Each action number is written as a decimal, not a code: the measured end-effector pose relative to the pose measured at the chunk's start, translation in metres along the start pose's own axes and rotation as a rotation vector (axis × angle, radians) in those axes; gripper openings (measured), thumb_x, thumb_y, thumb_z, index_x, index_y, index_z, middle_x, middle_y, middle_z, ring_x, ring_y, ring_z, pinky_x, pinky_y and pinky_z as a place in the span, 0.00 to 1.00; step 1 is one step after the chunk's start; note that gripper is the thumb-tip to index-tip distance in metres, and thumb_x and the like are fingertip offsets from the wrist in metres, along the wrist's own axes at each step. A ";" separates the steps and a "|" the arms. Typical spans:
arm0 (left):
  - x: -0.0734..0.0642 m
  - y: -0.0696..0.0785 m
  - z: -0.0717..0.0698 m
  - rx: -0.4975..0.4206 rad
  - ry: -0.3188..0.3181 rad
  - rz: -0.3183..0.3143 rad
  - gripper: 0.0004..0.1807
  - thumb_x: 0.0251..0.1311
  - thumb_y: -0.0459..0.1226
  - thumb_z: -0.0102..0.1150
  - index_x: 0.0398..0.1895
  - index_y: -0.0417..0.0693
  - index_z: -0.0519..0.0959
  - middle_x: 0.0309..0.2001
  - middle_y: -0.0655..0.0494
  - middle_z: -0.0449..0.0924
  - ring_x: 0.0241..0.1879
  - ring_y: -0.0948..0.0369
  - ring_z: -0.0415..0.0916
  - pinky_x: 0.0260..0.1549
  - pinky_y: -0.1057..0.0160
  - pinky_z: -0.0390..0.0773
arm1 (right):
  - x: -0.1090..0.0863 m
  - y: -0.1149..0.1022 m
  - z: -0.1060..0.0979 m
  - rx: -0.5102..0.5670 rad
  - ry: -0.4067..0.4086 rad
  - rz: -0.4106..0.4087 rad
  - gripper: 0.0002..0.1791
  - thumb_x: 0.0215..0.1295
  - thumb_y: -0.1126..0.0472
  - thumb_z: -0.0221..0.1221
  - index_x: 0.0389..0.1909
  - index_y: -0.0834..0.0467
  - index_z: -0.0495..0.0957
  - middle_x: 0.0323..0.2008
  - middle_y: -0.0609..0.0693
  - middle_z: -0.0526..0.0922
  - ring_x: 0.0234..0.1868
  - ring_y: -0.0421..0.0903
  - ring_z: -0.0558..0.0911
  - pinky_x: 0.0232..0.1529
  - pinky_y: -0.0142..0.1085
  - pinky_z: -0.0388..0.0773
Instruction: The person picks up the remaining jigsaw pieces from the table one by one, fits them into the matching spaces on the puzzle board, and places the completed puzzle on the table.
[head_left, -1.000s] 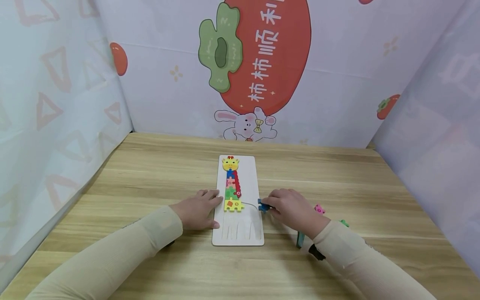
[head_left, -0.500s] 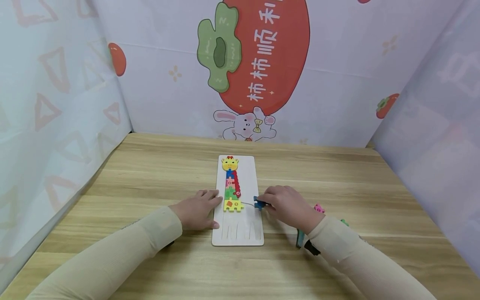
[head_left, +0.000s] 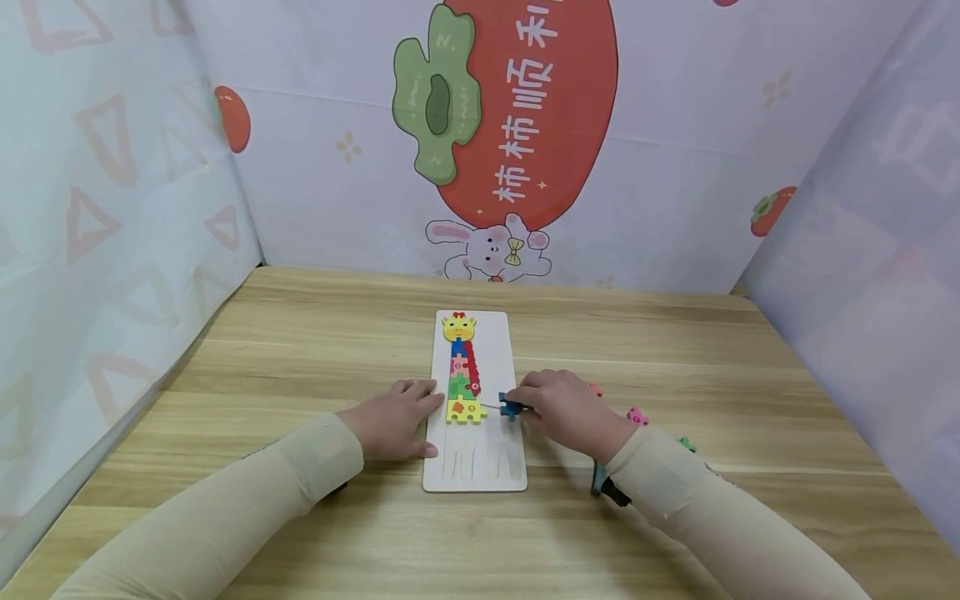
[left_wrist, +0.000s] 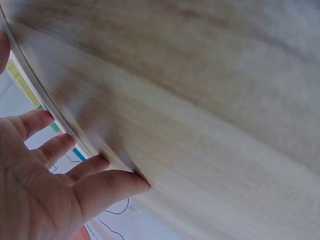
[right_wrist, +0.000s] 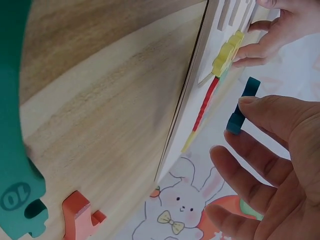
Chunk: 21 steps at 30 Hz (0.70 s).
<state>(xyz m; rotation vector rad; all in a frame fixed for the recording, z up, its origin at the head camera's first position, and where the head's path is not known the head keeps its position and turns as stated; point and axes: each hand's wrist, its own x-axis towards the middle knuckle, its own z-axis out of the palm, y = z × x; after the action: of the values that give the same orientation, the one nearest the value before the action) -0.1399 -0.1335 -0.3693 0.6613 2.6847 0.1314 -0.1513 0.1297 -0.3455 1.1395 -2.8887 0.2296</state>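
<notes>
A white puzzle board (head_left: 491, 350) lies on the table with giraffe pieces set in it: a yellow head (head_left: 459, 327), a neck of blue, pink and green pieces, a red mane piece (head_left: 471, 367) and a yellow piece (head_left: 466, 411) at the bottom. My left hand (head_left: 393, 421) rests along the board's left edge, its fingers (left_wrist: 52, 147) spread and holding nothing. Between thumb and index finger my right hand (head_left: 566, 410) pinches a dark blue puzzle piece (right_wrist: 243, 105), above the board's right side. In the right wrist view that piece is apart from the board.
Loose pieces lie right of the board: a pink one (head_left: 637, 416), a green one (head_left: 687, 444), a coral one (right_wrist: 77, 215) and a teal one (right_wrist: 22, 200) marked 10, partly hidden by the right arm in the head view. Printed cloth walls stand behind and beside the table.
My right hand has moved left with the blue piece, from beside the board's right edge to over the board. A coral piece now shows behind it. My left hand stays in place.
</notes>
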 end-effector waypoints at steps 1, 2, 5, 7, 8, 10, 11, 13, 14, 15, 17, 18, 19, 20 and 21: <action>0.000 0.000 0.000 0.000 0.000 0.000 0.45 0.57 0.59 0.60 0.74 0.51 0.59 0.74 0.50 0.53 0.71 0.45 0.51 0.64 0.44 0.64 | 0.000 0.000 0.000 0.001 -0.003 -0.001 0.18 0.54 0.60 0.71 0.48 0.52 0.85 0.39 0.45 0.85 0.36 0.39 0.80 0.43 0.32 0.80; 0.000 0.000 0.000 0.000 0.000 -0.001 0.45 0.57 0.59 0.60 0.74 0.51 0.59 0.74 0.50 0.53 0.71 0.46 0.51 0.64 0.45 0.64 | 0.001 0.000 0.001 0.002 -0.005 -0.002 0.18 0.54 0.60 0.71 0.48 0.52 0.85 0.39 0.45 0.85 0.36 0.39 0.80 0.43 0.32 0.80; 0.001 0.000 0.001 -0.001 0.001 -0.004 0.45 0.57 0.59 0.60 0.74 0.51 0.60 0.74 0.50 0.53 0.71 0.46 0.51 0.64 0.45 0.64 | 0.002 -0.001 0.001 0.003 -0.012 0.000 0.18 0.54 0.60 0.71 0.48 0.51 0.85 0.40 0.45 0.85 0.36 0.38 0.80 0.43 0.31 0.80; 0.001 0.000 0.001 -0.003 0.002 -0.005 0.45 0.57 0.59 0.60 0.74 0.51 0.60 0.74 0.50 0.53 0.71 0.45 0.51 0.64 0.45 0.64 | 0.002 -0.001 0.001 -0.002 -0.015 0.001 0.19 0.54 0.59 0.71 0.48 0.51 0.85 0.40 0.45 0.85 0.36 0.38 0.80 0.42 0.31 0.79; 0.001 0.000 0.001 -0.004 0.002 -0.005 0.45 0.57 0.59 0.60 0.74 0.51 0.60 0.74 0.50 0.53 0.71 0.45 0.51 0.64 0.45 0.64 | 0.003 -0.002 0.002 -0.004 -0.016 0.002 0.19 0.53 0.58 0.72 0.48 0.51 0.85 0.40 0.45 0.85 0.35 0.38 0.80 0.42 0.30 0.79; 0.001 0.000 0.001 -0.006 0.003 -0.006 0.45 0.57 0.59 0.61 0.74 0.51 0.60 0.74 0.50 0.53 0.71 0.45 0.51 0.64 0.45 0.64 | 0.003 -0.002 0.002 -0.008 -0.019 0.005 0.19 0.53 0.58 0.72 0.48 0.51 0.85 0.40 0.45 0.85 0.35 0.38 0.80 0.41 0.30 0.79; 0.001 0.000 0.001 -0.007 0.003 -0.006 0.45 0.57 0.59 0.61 0.74 0.51 0.60 0.74 0.51 0.53 0.71 0.45 0.51 0.64 0.45 0.64 | 0.004 -0.002 0.002 -0.009 -0.020 0.007 0.19 0.53 0.57 0.72 0.49 0.50 0.85 0.40 0.45 0.85 0.35 0.38 0.80 0.41 0.29 0.79; 0.001 0.000 0.001 -0.007 0.002 -0.006 0.45 0.57 0.59 0.60 0.74 0.51 0.60 0.74 0.50 0.53 0.71 0.45 0.51 0.64 0.45 0.64 | 0.005 -0.003 0.002 -0.006 -0.023 0.008 0.19 0.54 0.57 0.71 0.49 0.51 0.85 0.40 0.45 0.85 0.35 0.38 0.79 0.41 0.29 0.79; 0.001 0.000 0.001 -0.006 0.000 -0.007 0.45 0.57 0.59 0.60 0.74 0.51 0.59 0.74 0.51 0.52 0.71 0.46 0.51 0.65 0.45 0.64 | 0.005 -0.003 0.003 -0.006 -0.024 0.009 0.19 0.54 0.57 0.71 0.49 0.50 0.85 0.40 0.45 0.85 0.35 0.38 0.79 0.41 0.29 0.79; 0.001 0.000 0.001 -0.004 0.000 -0.008 0.45 0.57 0.59 0.60 0.74 0.51 0.59 0.74 0.51 0.52 0.71 0.46 0.51 0.65 0.45 0.63 | 0.005 -0.003 0.003 -0.007 -0.024 0.009 0.19 0.54 0.57 0.71 0.49 0.50 0.85 0.41 0.45 0.85 0.35 0.38 0.79 0.41 0.29 0.79; 0.001 0.000 0.001 0.001 0.001 -0.005 0.45 0.57 0.59 0.60 0.74 0.50 0.60 0.74 0.50 0.52 0.71 0.46 0.51 0.64 0.45 0.64 | 0.006 -0.004 0.003 -0.002 -0.027 0.006 0.19 0.54 0.58 0.71 0.49 0.51 0.85 0.41 0.45 0.85 0.35 0.38 0.79 0.41 0.29 0.79; 0.000 0.000 0.001 0.005 0.003 -0.002 0.44 0.57 0.59 0.60 0.73 0.50 0.60 0.74 0.50 0.52 0.71 0.46 0.51 0.64 0.45 0.64 | 0.006 -0.004 0.003 -0.001 -0.028 0.004 0.19 0.55 0.58 0.71 0.49 0.51 0.85 0.41 0.45 0.85 0.35 0.38 0.79 0.41 0.29 0.79; 0.000 0.000 0.001 0.007 0.004 0.001 0.44 0.57 0.59 0.60 0.73 0.49 0.60 0.74 0.49 0.53 0.71 0.45 0.52 0.63 0.44 0.65 | 0.006 -0.004 0.003 0.000 -0.029 0.003 0.19 0.55 0.59 0.71 0.49 0.51 0.85 0.41 0.45 0.85 0.35 0.38 0.79 0.41 0.29 0.79; 0.000 0.000 0.001 0.010 0.006 0.003 0.44 0.58 0.59 0.60 0.73 0.49 0.60 0.74 0.49 0.53 0.71 0.45 0.52 0.63 0.44 0.65 | 0.007 -0.004 0.003 -0.001 -0.030 0.000 0.18 0.55 0.59 0.71 0.49 0.51 0.85 0.41 0.45 0.85 0.36 0.38 0.79 0.41 0.30 0.79; 0.000 0.000 0.001 0.013 0.008 0.007 0.44 0.58 0.59 0.60 0.73 0.49 0.60 0.74 0.49 0.53 0.71 0.45 0.52 0.63 0.44 0.66 | 0.007 -0.005 0.003 0.001 -0.031 -0.002 0.18 0.55 0.59 0.70 0.49 0.51 0.85 0.41 0.45 0.85 0.36 0.38 0.79 0.42 0.30 0.79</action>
<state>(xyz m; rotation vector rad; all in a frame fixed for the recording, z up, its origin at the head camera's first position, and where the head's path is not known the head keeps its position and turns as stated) -0.1396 -0.1331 -0.3702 0.6753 2.6936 0.1188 -0.1530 0.1212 -0.3478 1.1560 -2.9143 0.2161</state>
